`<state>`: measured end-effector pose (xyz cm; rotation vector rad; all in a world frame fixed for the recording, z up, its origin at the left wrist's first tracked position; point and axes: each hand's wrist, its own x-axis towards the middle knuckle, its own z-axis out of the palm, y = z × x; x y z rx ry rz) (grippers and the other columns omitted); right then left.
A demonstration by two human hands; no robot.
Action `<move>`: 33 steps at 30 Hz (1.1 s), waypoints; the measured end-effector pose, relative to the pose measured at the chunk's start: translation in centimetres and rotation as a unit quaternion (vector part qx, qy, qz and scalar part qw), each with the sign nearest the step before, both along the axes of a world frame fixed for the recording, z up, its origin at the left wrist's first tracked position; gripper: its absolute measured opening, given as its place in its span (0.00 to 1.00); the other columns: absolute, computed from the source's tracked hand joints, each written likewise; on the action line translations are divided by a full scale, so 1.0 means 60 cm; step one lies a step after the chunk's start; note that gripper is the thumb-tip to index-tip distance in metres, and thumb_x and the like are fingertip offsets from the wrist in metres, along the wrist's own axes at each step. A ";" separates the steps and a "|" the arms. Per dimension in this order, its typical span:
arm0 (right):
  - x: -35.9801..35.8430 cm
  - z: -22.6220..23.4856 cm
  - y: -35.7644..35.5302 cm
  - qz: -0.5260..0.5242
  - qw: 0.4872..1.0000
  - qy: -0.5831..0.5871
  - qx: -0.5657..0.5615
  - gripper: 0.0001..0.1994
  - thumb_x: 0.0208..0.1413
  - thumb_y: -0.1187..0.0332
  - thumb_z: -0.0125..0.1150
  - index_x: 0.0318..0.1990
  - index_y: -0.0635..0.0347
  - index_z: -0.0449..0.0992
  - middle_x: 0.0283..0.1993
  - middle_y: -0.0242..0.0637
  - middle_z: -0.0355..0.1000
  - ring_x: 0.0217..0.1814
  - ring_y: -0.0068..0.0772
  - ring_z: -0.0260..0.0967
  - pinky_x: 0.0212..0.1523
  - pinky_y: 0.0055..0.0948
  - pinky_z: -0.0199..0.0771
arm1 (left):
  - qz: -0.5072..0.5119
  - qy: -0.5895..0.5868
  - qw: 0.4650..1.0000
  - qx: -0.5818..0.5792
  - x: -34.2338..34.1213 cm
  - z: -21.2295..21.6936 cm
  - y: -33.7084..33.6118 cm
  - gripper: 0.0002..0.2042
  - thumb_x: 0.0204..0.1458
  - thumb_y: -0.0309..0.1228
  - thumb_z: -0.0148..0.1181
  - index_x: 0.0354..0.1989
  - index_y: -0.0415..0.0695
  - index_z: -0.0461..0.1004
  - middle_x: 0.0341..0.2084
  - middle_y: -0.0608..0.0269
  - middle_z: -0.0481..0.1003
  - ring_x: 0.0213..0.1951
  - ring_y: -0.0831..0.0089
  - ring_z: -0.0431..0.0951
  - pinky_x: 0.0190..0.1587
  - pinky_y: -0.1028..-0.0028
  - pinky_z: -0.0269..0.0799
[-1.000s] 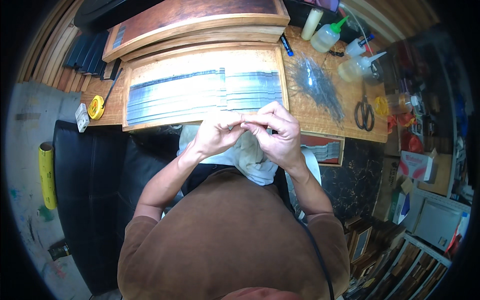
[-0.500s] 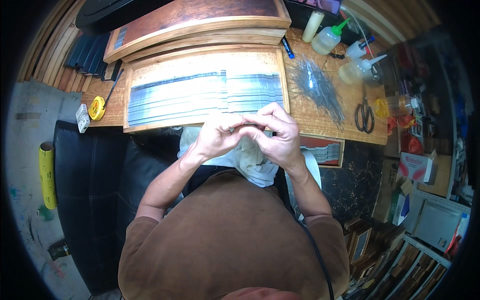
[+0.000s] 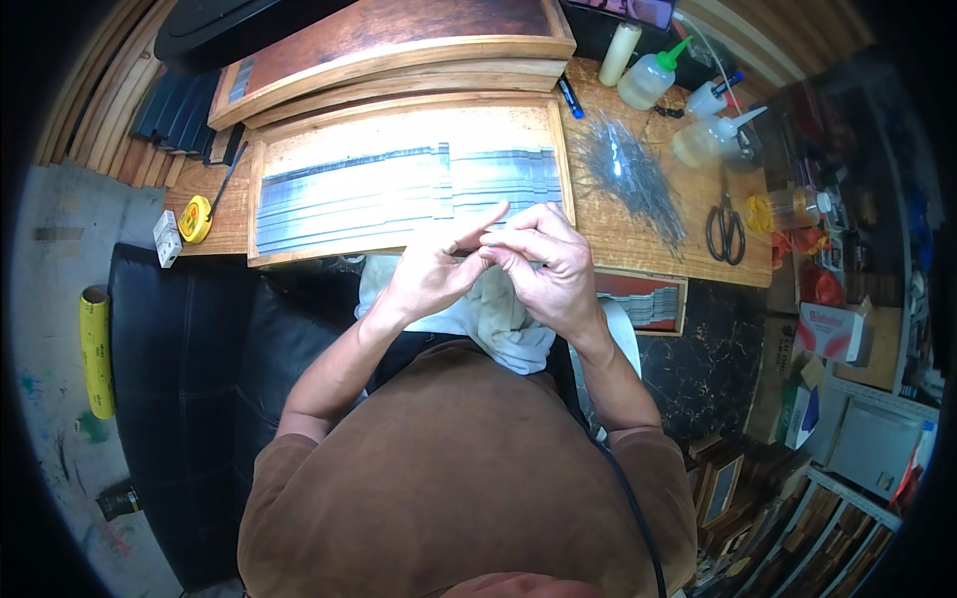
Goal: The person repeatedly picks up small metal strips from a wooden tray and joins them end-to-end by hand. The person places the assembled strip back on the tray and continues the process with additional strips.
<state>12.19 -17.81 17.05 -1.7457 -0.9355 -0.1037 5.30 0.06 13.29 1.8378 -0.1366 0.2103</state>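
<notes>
Fingers (image 3: 478, 227) of the left hand (image 3: 427, 279) spread a little, the index raised apart from the thumb, while the right hand (image 3: 558, 267) has its thumb and index drawn nearly together. Both hands meet at the fingertips, above the front rim of a wooden tray (image 3: 564, 164); whether anything thin is pinched there cannot be told.

Grey strips (image 3: 349, 199) lie in the tray just beyond the hands, in long rows broken by a narrow upright seam. Between their dark far edge and the tray's back wall runs a plain, brightly lit band. Stacked trays (image 3: 419, 65) stand close behind that wall, leaving little room there. To the right there is more: wood of the table (image 3: 608, 224) shows between the tray and a loose heap of thin dark strands (image 3: 638, 174), and again between the heap and black scissors (image 3: 726, 234). On the left, a yellow tape measure (image 3: 195, 218) sits near the tray's side, close to the table's front edge.

Glare washes out the middle rows, so single strips are hard to separate. The hands cover part of the tray's front rim, and the left hand's remaining fingers are mostly hidden. A smaller tray (image 3: 681, 307) below the table's edge is partly covered, and a black object (image 3: 259, 30) is cut off at the top.
</notes>
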 end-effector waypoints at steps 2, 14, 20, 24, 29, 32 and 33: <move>-0.002 0.006 -0.002 0.002 1.000 -0.004 -0.016 0.07 0.55 0.79 0.74 0.42 0.63 0.88 0.39 0.38 0.83 0.38 0.33 0.78 0.41 0.31 0.80 | -0.012 0.087 0.996 -0.011 -0.004 0.027 0.002 0.29 0.61 0.23 0.67 0.72 0.45 0.72 0.35 0.55 0.87 0.36 0.70 0.85 0.46 0.73 0.80; -0.045 0.046 0.021 0.143 0.984 -0.046 0.095 0.15 0.48 0.77 0.68 0.47 0.60 0.86 0.43 0.39 0.85 0.43 0.39 0.84 0.44 0.33 0.85 | -0.038 0.143 0.988 -0.036 -0.122 -0.013 -0.045 0.16 0.58 0.20 0.66 0.56 0.37 0.79 0.41 0.56 0.83 0.46 0.66 0.84 0.55 0.72 0.77; -0.160 0.073 0.145 0.285 0.941 -0.090 0.156 0.10 0.50 0.74 0.68 0.40 0.66 0.84 0.40 0.41 0.84 0.43 0.37 0.85 0.44 0.33 0.89 | -0.205 0.488 0.721 -0.446 -0.033 -0.095 -0.150 0.31 0.72 0.58 0.49 0.72 0.46 0.67 0.58 0.59 0.70 0.51 0.70 0.76 0.53 0.65 0.77; -0.181 0.057 0.154 0.293 0.941 -0.101 0.134 0.11 0.50 0.72 0.67 0.40 0.66 0.83 0.39 0.40 0.83 0.42 0.37 0.84 0.42 0.31 0.88 | -0.236 0.508 0.706 -0.434 -0.027 -0.111 -0.170 0.39 0.69 0.67 0.43 0.73 0.47 0.66 0.59 0.58 0.67 0.52 0.69 0.74 0.52 0.61 0.76; -0.185 0.037 0.155 0.283 0.946 -0.084 0.137 0.12 0.49 0.71 0.67 0.40 0.66 0.83 0.40 0.40 0.83 0.43 0.37 0.84 0.42 0.31 0.87 | -0.219 0.518 0.695 -0.448 -0.027 -0.110 -0.171 0.42 0.66 0.72 0.41 0.72 0.47 0.65 0.60 0.57 0.66 0.52 0.68 0.74 0.54 0.59 0.74; -0.189 0.037 0.159 0.292 0.943 -0.074 0.143 0.11 0.49 0.71 0.67 0.40 0.65 0.83 0.40 0.41 0.83 0.42 0.37 0.84 0.41 0.32 0.87 | -0.217 0.530 0.706 -0.417 -0.024 -0.103 -0.183 0.42 0.67 0.72 0.40 0.73 0.47 0.65 0.61 0.54 0.65 0.55 0.65 0.73 0.57 0.57 0.73; -0.190 0.038 0.160 0.291 0.943 -0.075 0.142 0.11 0.49 0.71 0.68 0.40 0.65 0.83 0.40 0.41 0.83 0.42 0.37 0.84 0.40 0.32 0.87 | -0.224 0.528 0.706 -0.416 -0.023 -0.102 -0.185 0.42 0.67 0.72 0.40 0.73 0.46 0.64 0.62 0.54 0.65 0.56 0.65 0.72 0.57 0.56 0.73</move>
